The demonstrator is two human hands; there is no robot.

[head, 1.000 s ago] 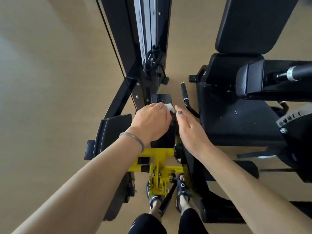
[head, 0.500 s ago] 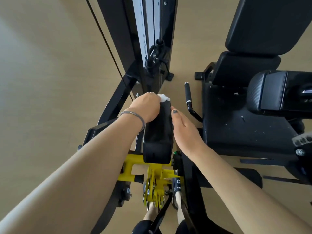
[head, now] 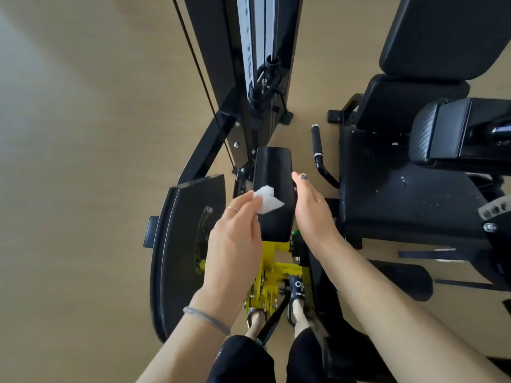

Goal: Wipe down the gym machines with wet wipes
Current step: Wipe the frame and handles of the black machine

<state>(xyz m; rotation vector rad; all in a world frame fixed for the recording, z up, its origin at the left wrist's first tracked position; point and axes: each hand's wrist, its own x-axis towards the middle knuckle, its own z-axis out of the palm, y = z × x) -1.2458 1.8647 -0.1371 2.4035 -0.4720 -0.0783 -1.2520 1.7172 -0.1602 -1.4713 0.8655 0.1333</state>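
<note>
1. A gym: a weight machine's upright column with a cable running down beside it.
2. A black padded seat and backrest stand right of it.
3. Yellow adjustment bracket, padded rest, plain tan floor.

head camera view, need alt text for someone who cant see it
A left hand pinches a white wipe on a black machine pad, while the right hand lies flat along the pad's right edge. A black seat stands to the right.
</note>
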